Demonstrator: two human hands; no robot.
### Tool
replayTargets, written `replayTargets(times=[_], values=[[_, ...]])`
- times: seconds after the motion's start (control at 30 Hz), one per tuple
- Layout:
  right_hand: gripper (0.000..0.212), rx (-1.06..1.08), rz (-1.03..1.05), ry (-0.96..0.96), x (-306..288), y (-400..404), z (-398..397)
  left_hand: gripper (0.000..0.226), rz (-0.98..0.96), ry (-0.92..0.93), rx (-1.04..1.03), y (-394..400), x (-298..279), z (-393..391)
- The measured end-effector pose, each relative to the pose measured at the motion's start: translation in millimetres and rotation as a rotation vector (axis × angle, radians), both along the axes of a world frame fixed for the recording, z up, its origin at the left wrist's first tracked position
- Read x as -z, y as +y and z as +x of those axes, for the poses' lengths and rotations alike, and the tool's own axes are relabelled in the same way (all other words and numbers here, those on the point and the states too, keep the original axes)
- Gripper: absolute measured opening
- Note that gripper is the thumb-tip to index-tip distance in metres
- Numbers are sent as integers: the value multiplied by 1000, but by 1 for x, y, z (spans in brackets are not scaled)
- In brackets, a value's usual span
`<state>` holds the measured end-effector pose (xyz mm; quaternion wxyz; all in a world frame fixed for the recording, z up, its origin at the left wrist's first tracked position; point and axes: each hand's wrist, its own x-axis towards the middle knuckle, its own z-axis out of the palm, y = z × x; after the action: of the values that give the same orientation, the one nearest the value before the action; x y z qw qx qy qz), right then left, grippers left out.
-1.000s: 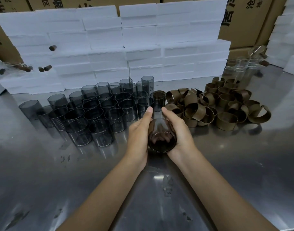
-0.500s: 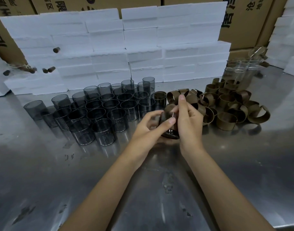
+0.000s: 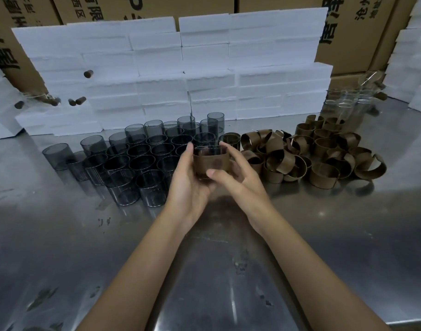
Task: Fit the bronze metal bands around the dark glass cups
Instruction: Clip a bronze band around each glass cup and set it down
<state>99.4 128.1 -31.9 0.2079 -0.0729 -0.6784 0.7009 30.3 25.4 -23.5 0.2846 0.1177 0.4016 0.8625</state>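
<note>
I hold one dark glass cup [image 3: 208,151] upright above the steel table, with a bronze band [image 3: 210,163] wrapped around its body. My left hand [image 3: 189,180] cups it from the left and below. My right hand [image 3: 235,175] grips its right side, thumb pressed on the band's front. Several bare dark cups [image 3: 137,158] stand in rows to the left. One banded cup [image 3: 231,139] stands just behind my hands. A heap of loose bronze bands [image 3: 319,154] lies to the right.
White foam blocks [image 3: 180,72] are stacked like a wall at the back, with cardboard boxes [image 3: 355,32] behind them. Clear glass cups [image 3: 348,103] stand at the back right. Small brown corks [image 3: 76,101] stick out of the foam on the left. The steel table [image 3: 216,271] reaches toward me.
The cup lay tilted with its mouth toward me, then was turned between both hands. It now stands upright in my hands with the band around it, lifted slightly farther from me.
</note>
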Motion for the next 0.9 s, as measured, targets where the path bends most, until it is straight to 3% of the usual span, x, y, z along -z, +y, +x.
replayTargets(times=[0.13, 0.2, 0.27, 0.37, 0.63, 0.73, 0.9], values=[[66, 58, 133, 86, 8, 1, -4, 60, -323, 336, -151, -5, -3, 2], [72, 41, 183, 62, 12, 3, -5, 60, -486, 524, -316, -12, -8, 1], [85, 9, 230, -26, 17, 5, -7, 60, -531, 599, -479, -23, -15, 0], [91, -9, 279, -143, 23, 6, -11, 67, -567, 585, -696, -49, -21, -11], [59, 85, 170, -155, 30, 12, -17, 79, -928, 332, -1121, -143, -2, -83], [55, 89, 176, -157, 29, 11, -17, 75, -1098, 185, -1121, -164, 17, -104], [52, 92, 184, -158, 29, 11, -17, 81, -1121, 201, -1046, -173, 34, -110]])
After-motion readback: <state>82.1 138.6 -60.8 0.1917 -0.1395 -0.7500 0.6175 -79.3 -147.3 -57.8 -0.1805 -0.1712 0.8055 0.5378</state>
